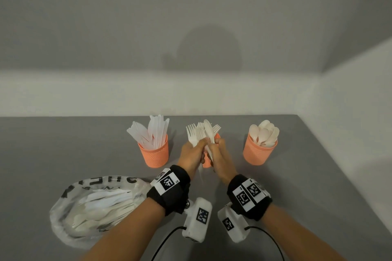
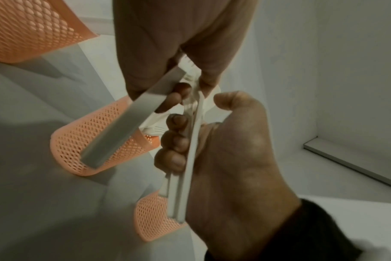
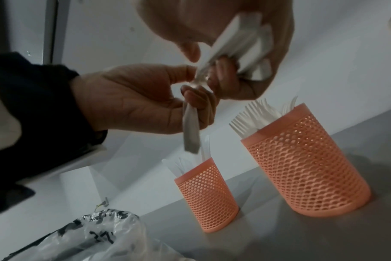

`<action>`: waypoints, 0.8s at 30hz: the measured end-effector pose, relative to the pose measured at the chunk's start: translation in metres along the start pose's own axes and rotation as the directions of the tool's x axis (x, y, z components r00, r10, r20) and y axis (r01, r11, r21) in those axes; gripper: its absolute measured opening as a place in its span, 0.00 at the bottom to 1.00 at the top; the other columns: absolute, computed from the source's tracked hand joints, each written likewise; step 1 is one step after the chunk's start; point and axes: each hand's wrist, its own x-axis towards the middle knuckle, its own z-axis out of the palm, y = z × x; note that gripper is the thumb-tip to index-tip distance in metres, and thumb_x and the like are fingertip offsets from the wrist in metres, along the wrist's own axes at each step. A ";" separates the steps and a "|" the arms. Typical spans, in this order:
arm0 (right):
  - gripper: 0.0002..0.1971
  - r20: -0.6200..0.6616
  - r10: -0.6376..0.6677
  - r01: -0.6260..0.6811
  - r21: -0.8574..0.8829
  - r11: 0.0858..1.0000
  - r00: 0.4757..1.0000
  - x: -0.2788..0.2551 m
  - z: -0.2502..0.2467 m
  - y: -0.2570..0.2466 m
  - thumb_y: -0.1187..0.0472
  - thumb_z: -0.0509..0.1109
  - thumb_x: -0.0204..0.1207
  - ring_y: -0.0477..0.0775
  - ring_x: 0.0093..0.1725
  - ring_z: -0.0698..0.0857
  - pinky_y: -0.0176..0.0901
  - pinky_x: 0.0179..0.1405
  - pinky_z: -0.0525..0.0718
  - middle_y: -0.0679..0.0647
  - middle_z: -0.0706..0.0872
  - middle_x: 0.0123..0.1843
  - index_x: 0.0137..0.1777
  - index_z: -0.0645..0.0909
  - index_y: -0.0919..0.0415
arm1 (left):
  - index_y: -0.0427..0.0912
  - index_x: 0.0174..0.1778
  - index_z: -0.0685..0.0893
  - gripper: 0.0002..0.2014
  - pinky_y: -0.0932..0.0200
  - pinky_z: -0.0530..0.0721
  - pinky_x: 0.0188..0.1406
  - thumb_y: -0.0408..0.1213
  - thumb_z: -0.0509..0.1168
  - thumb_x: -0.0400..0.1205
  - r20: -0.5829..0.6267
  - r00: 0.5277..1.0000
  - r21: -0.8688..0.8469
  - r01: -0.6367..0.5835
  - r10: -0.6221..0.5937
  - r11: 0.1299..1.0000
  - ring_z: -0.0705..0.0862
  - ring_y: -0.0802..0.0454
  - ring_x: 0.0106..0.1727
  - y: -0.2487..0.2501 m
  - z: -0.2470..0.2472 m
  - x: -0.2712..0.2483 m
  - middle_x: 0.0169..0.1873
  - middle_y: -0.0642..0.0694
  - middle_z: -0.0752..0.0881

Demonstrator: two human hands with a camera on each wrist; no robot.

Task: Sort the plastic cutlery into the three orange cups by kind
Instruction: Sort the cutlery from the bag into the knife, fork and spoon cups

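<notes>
Three orange mesh cups stand in a row: the left cup (image 1: 153,151) holds knives, the middle cup (image 3: 301,167) holds forks, the right cup (image 1: 259,150) holds spoons. Both hands meet just in front of the middle cup, which they mostly hide in the head view. My right hand (image 1: 219,152) grips a bundle of white cutlery handles (image 3: 246,53). My left hand (image 1: 194,152) pinches one white piece (image 3: 191,127) between thumb and fingers, its handle pointing down. A spoon bowl (image 1: 209,131) sticks up above the hands. I cannot tell which hand holds it.
A clear plastic bag (image 1: 95,207) with black lettering and more white cutlery lies on the grey table (image 1: 318,186) at the front left. White walls close the table's back and right sides. Cables trail from the wrist cameras near the front edge.
</notes>
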 end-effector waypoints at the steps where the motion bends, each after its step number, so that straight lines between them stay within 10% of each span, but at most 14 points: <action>1: 0.05 -0.025 -0.005 0.005 -0.024 1.000 1.000 0.000 0.001 0.001 0.61 0.55 0.84 0.42 0.32 0.81 0.32 0.32 0.79 0.49 0.79 0.35 0.54 0.67 0.61 | 0.35 0.50 0.83 0.09 0.66 0.71 0.18 0.35 0.59 0.83 -0.004 1.000 -0.002 0.005 -0.005 1.000 0.70 0.59 0.19 -0.001 0.002 0.000 0.19 0.51 0.75; 5: 0.08 -0.102 -0.090 0.068 -0.203 0.977 0.991 0.000 0.004 0.008 0.58 0.53 0.85 0.48 0.40 0.81 0.44 0.43 0.76 0.46 0.79 0.39 0.56 0.69 0.61 | 0.32 0.60 0.81 0.16 0.64 0.74 0.22 0.41 0.61 0.83 0.005 1.000 -0.047 -0.001 0.001 0.999 0.78 0.52 0.28 -0.004 0.010 -0.002 0.37 0.36 0.81; 9: 0.05 -0.176 -0.155 0.105 -0.265 0.959 0.972 -0.003 -0.002 0.008 0.60 0.55 0.84 0.43 0.34 0.78 0.36 0.33 0.74 0.43 0.77 0.34 0.50 0.69 0.61 | 0.34 0.61 0.81 0.16 0.70 0.77 0.21 0.41 0.62 0.83 0.019 0.999 -0.133 -0.036 0.039 0.990 0.84 0.62 0.25 -0.004 0.016 -0.008 0.39 0.42 0.85; 14: 0.05 -0.168 -0.205 0.151 -0.287 0.946 0.964 -0.010 -0.008 0.017 0.59 0.57 0.84 0.43 0.30 0.78 0.37 0.30 0.73 0.44 0.77 0.30 0.47 0.69 0.59 | 0.38 0.65 0.77 0.17 0.61 0.83 0.47 0.43 0.57 0.85 0.034 0.997 -0.097 0.074 -0.071 0.993 0.85 0.48 0.51 -0.011 0.028 -0.010 0.55 0.37 0.86; 24: 0.15 -0.194 0.009 -0.016 -0.032 0.999 0.981 0.007 -0.065 0.017 0.70 0.57 0.79 0.53 0.36 0.81 0.43 0.41 0.79 0.56 0.85 0.37 0.34 0.79 0.59 | 0.35 0.44 0.79 0.10 0.65 0.82 0.23 0.30 0.52 0.83 -0.033 0.998 -0.149 0.047 -0.052 0.988 0.82 0.52 0.26 -0.004 0.034 0.006 0.31 0.41 0.81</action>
